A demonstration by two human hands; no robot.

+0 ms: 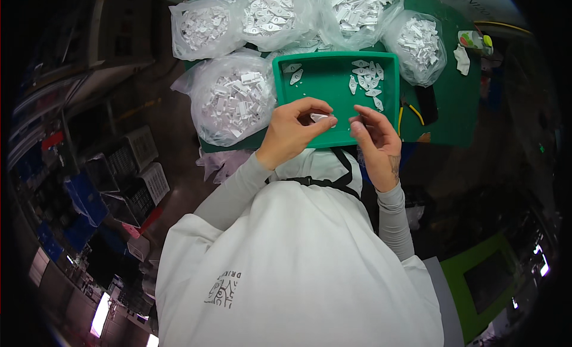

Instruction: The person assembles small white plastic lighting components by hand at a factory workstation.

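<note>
So the person is leaning over a green rectangular plastic tray (328, 78) on a dark green tabletop (456, 120), and the left hand (289, 131) is pinching a small white plastic piece (319, 117) above the tray's near half. The fingers are covering part of it, so I can't tell its full shape. The right hand (378, 147) is hovering just beside it, thumb and fingers standing wide apart.

In the tray, a loose cluster of white diamond-shaped plastic pieces (363, 81) is filling the far right part, and a couple more are lying in the far left corner.

Stuff is crowding in all around: a big clear plastic bag (202, 108) of white parts is slumping at the left, three similar ones are lining the far side, and another is sitting at the right. Near that last one, yellow-handled pliers (415, 114) are lying just right of the tray, next to a flat black object (427, 102).
</note>
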